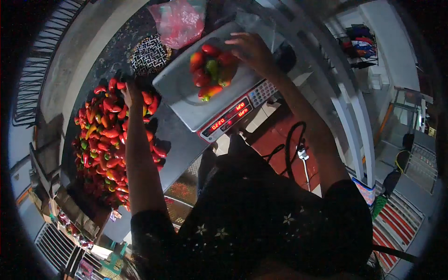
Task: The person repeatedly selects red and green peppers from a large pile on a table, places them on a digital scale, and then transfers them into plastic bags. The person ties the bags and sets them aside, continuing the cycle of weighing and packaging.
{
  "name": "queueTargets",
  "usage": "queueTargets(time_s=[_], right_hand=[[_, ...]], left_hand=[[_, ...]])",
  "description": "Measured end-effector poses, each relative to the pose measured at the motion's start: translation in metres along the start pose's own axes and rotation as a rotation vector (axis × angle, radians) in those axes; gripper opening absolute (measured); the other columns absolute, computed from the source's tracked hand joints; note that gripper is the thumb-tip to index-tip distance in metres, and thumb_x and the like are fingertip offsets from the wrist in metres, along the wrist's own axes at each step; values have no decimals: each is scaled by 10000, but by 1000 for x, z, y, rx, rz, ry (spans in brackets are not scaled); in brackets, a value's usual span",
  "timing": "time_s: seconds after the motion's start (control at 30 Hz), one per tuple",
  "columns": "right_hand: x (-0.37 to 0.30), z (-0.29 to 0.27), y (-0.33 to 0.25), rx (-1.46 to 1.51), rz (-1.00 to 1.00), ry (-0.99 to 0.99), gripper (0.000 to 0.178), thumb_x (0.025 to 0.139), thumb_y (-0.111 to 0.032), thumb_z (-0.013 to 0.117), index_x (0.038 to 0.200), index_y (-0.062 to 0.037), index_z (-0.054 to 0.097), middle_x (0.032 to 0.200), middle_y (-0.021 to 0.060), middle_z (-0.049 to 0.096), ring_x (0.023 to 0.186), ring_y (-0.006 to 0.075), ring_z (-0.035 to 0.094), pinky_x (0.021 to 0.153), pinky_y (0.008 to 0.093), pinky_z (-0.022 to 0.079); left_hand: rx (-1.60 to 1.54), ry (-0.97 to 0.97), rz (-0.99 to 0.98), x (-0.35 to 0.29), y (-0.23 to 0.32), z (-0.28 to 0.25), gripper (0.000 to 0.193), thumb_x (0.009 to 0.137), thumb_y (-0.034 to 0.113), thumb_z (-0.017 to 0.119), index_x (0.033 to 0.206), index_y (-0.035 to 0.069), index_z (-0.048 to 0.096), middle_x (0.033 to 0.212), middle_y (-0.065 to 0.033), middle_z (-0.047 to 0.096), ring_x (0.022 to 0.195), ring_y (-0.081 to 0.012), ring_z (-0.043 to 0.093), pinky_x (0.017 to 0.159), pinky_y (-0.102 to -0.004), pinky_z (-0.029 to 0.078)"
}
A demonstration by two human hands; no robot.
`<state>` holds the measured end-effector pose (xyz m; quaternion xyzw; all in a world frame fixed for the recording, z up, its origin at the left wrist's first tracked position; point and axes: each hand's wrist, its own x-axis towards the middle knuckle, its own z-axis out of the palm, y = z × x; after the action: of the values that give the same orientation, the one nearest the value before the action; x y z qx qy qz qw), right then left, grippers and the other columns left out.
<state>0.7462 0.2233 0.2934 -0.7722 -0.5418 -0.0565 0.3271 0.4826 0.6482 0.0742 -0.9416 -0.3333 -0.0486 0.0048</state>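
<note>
While the right hand [253,52] splays beside peppers [211,71] on the scale tray [173,86], the left hand [132,94], at the pepper pile [105,137], has an unclear grip. Beyond it lies a pink bag [179,22].

Dim, uneven light leaves shadows around a dark metal grille with thin bars [39,70] at left. Rightward, pale grey, bowed bars [362,121] stand before a plain white wall [389,37]; below lies a flat red floor section [271,135].

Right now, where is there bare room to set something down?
Bare tabletop lies between the pepper pile and the scale; the scale's pan is bare left of its peppers. Crowded: the pile, with the left hand by it.
</note>
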Motion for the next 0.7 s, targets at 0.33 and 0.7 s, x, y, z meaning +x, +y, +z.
queueTargets(time_s=[0.33,0.7], right_hand=[[-26,5,36,262,186,3,245,851,-257,559,1026,-98,623,1032,103,597,992,258,544,892,363,401],[-38,-7,23,256,283,3,173,874,-201,531,961,-85,627,975,113,611,975,299,536,884,377,389]], left_hand=[[-85,-289,-73,-47,36,-113,424,832,321,545,1203,131,471,1212,-92,490,1134,-323,442,850,-486,431],[37,-27,68,-59,23,-82,288,772,204,565,1053,147,588,1086,-80,542,1080,-297,467,941,-436,348]])
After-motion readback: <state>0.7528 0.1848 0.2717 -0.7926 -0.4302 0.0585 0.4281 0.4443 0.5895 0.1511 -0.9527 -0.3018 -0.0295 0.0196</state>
